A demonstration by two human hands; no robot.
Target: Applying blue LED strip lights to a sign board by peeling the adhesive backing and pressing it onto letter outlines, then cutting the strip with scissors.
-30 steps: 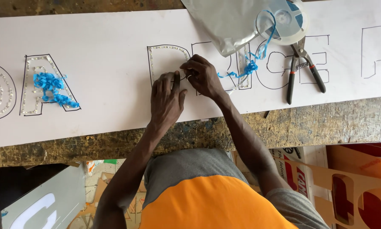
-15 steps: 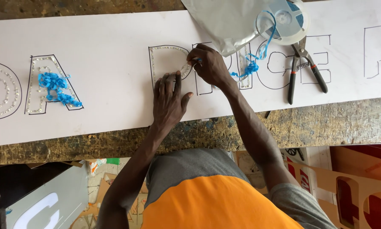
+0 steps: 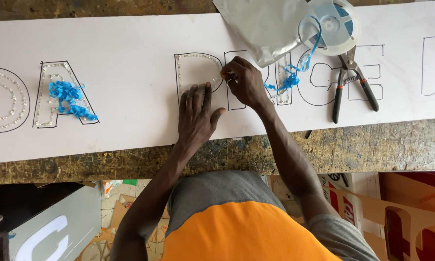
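Observation:
A long white board (image 3: pixel 130 43) with outlined letters lies across the workbench. My left hand (image 3: pixel 196 112) rests flat, fingers together, on the lower part of an outlined letter (image 3: pixel 198 77) that is lined with a thin clear strip of small lights. My right hand (image 3: pixel 244 83) pinches that strip (image 3: pixel 218 77) at the letter's right curve. Blue backing tape (image 3: pixel 286 79) trails from the strip toward a clear reel (image 3: pixel 334 26) at the top right.
A silver foil bag (image 3: pixel 261 24) lies under the reel. Black-handled pliers (image 3: pixel 351 84) rest on the board at right. A pile of blue tape scraps (image 3: pixel 68 99) sits on a letter at left. The rough bench edge (image 3: pixel 324 145) and cut-out sign letters (image 3: pixel 401 217) lie below.
My right hand moved up and right along the letter's curve with the strip. My left hand slid slightly up and flattened on the letter.

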